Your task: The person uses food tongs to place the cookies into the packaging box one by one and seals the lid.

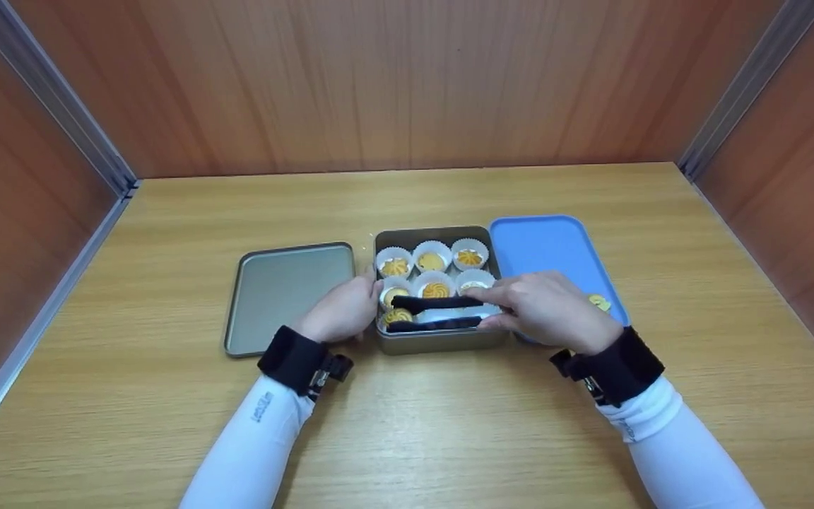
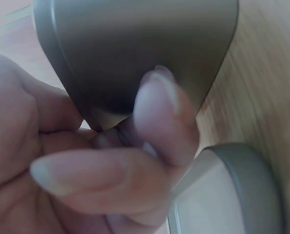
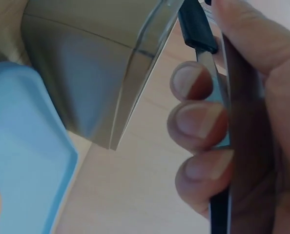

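Observation:
An open metal tin (image 1: 442,343) holds several swirled cookies (image 1: 432,261) in white paper cups. My left hand (image 1: 342,309) grips the tin's left side, its curled fingers (image 2: 167,114) against the outer wall. In my right hand (image 1: 555,311) is a pair of tongs (image 1: 442,302) with black ends, reaching leftward over the tin's front row. Their tips lie on either side of a ridged cookie (image 1: 398,316) in the front left corner; whether they squeeze it I cannot tell. Three right fingertips (image 3: 198,119) wrap the tongs in the right wrist view.
Left of the tin lies a shallow metal lid (image 1: 287,297), rim up and partly behind the left hand. A blue tray (image 1: 545,244) sits against the tin's right side, with a cookie (image 1: 599,302) near its right edge. Wooden panels (image 1: 414,85) enclose the back and sides.

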`<action>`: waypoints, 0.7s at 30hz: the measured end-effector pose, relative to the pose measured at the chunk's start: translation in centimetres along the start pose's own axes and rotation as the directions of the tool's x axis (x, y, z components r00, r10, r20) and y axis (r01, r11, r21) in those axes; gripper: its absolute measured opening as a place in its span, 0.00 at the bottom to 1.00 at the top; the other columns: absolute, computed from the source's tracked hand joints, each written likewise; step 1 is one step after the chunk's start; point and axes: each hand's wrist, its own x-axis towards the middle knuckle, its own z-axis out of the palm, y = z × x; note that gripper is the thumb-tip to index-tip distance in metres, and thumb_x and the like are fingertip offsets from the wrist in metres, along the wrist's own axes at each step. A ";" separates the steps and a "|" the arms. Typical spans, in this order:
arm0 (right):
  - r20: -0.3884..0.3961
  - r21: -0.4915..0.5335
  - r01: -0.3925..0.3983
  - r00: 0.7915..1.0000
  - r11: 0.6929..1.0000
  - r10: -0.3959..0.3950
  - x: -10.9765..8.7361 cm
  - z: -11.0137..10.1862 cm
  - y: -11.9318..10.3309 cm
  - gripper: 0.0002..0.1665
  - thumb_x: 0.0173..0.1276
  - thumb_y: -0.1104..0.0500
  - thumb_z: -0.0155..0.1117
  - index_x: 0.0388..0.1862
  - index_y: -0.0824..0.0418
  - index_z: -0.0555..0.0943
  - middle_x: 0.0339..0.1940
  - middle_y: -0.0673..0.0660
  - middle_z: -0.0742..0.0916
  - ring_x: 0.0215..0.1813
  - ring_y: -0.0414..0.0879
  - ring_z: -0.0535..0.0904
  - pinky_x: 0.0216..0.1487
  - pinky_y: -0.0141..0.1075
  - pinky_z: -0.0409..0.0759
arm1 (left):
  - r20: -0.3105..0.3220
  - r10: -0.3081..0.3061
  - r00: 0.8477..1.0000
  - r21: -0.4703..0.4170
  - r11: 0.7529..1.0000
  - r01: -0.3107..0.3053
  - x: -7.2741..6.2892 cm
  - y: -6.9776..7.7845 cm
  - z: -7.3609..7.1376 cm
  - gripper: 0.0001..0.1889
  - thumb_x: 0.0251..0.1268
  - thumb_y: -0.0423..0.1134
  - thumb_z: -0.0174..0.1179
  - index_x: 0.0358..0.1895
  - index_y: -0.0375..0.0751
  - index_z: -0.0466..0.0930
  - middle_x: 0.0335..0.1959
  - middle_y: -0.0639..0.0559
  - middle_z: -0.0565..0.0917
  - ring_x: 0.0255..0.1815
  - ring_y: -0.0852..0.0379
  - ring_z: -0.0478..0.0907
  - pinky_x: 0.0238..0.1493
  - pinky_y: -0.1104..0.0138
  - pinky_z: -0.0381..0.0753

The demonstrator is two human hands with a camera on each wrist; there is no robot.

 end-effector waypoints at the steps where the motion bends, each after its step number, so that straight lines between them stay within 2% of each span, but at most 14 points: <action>1: 0.001 0.002 -0.004 1.000 1.000 0.004 -0.1 0.0 0.0 0.31 0.66 0.42 0.68 0.65 0.51 0.80 0.39 0.50 0.89 0.24 0.40 0.70 0.23 0.33 0.67 | 0.002 0.000 1.000 0.001 1.000 0.000 0.0 0.0 0.0 0.32 0.83 0.46 0.34 0.78 0.29 0.39 0.13 0.49 0.75 0.13 0.48 0.77 0.27 0.62 0.76; 9: -0.051 0.029 -0.036 0.998 0.999 0.038 -0.7 -1.3 0.6 0.34 0.66 0.43 0.68 0.68 0.53 0.77 0.38 0.53 0.88 0.24 0.40 0.69 0.25 0.33 0.69 | -0.001 -0.005 1.000 0.007 1.000 0.005 0.1 -0.1 -0.1 0.32 0.83 0.45 0.34 0.78 0.29 0.39 0.14 0.48 0.76 0.13 0.49 0.77 0.27 0.62 0.76; 11: -0.071 0.010 -0.092 0.993 0.996 0.093 -1.6 -2.5 1.3 0.34 0.67 0.44 0.68 0.68 0.54 0.77 0.32 0.51 0.86 0.23 0.40 0.69 0.24 0.33 0.69 | 0.002 -0.013 1.000 0.006 1.000 0.013 0.0 -0.2 -0.2 0.32 0.83 0.46 0.34 0.78 0.30 0.39 0.15 0.47 0.76 0.13 0.49 0.77 0.27 0.62 0.76; 13: -0.055 0.004 -0.172 0.984 0.985 0.172 -2.9 -3.9 2.2 0.34 0.67 0.43 0.67 0.69 0.55 0.76 0.26 0.49 0.82 0.22 0.40 0.69 0.23 0.34 0.69 | 0.006 -0.020 1.000 0.002 1.000 0.020 -0.1 -0.2 -0.2 0.32 0.83 0.46 0.34 0.78 0.31 0.39 0.16 0.47 0.77 0.14 0.48 0.77 0.26 0.61 0.76; 15: -0.011 0.008 -0.270 0.963 0.963 0.270 -4.6 -5.5 3.3 0.35 0.68 0.42 0.66 0.70 0.56 0.75 0.22 0.48 0.76 0.22 0.41 0.68 0.22 0.35 0.67 | 0.006 -0.022 1.000 -0.003 1.000 0.022 0.0 -0.3 -0.1 0.32 0.83 0.46 0.34 0.78 0.31 0.39 0.16 0.47 0.77 0.15 0.48 0.77 0.25 0.61 0.75; 16: 0.017 0.003 -0.325 0.946 0.946 0.325 -5.5 -6.2 3.9 0.35 0.69 0.42 0.65 0.70 0.56 0.74 0.20 0.47 0.73 0.21 0.41 0.67 0.21 0.35 0.65 | 0.006 -0.020 1.000 -0.003 1.000 0.020 0.0 -0.3 -0.1 0.32 0.83 0.46 0.34 0.78 0.31 0.39 0.16 0.47 0.76 0.15 0.47 0.77 0.24 0.61 0.75; 18: 0.072 0.006 -0.392 0.918 0.920 0.390 -7.0 -7.1 4.9 0.36 0.69 0.42 0.65 0.70 0.58 0.75 0.21 0.48 0.74 0.22 0.41 0.68 0.21 0.35 0.66 | 0.005 -0.017 1.000 -0.001 1.000 0.017 0.0 -0.4 -0.1 0.32 0.83 0.46 0.34 0.78 0.31 0.39 0.16 0.47 0.76 0.15 0.47 0.77 0.24 0.62 0.75; 21: 0.108 0.011 -0.466 0.880 0.885 0.463 -9.0 -8.0 6.1 0.34 0.69 0.44 0.67 0.66 0.63 0.77 0.21 0.49 0.76 0.21 0.42 0.69 0.20 0.35 0.66 | 0.007 -0.016 1.000 0.008 1.000 0.016 0.1 -0.4 -0.2 0.32 0.83 0.46 0.34 0.78 0.30 0.39 0.15 0.47 0.76 0.15 0.46 0.78 0.24 0.62 0.75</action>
